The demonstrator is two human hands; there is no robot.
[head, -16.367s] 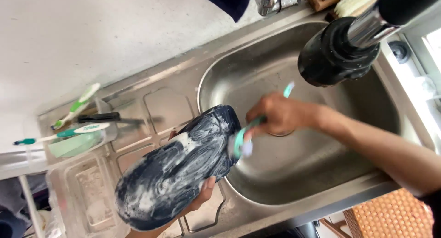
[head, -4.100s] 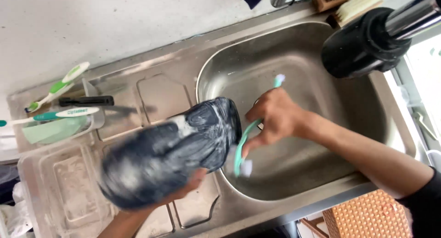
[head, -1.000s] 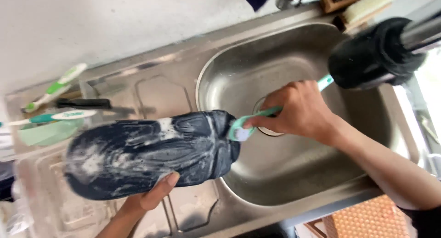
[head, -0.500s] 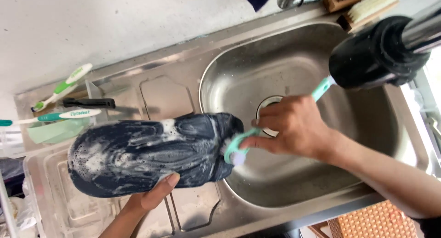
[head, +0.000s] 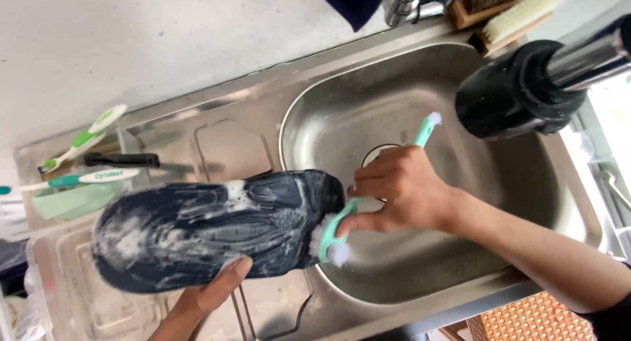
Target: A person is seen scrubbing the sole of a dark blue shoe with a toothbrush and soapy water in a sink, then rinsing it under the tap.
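Observation:
My left hand (head: 211, 292) grips a dark navy shoe (head: 210, 226) from below, sole turned up and streaked with white soap foam. The shoe lies across the drainboard with its end reaching over the steel sink (head: 368, 97). My right hand (head: 401, 193) holds a teal brush (head: 342, 226) by its handle. The foamy bristle head presses against the shoe's end at the sink's left edge, and the handle tip sticks up past my fingers.
A black faucet head (head: 516, 97) hangs over the sink's right side. Toothbrushes (head: 82, 140), a black-handled tool (head: 121, 160) and a green soap bar (head: 75, 199) lie at the left. A clear plastic container (head: 59, 275) sits under the shoe's far end. Wooden scrub brushes (head: 513, 15) rest behind the sink.
Over the last second the brush head has slid from the upper part of the shoe's end down to its lower edge. The shoe stays held in about the same place.

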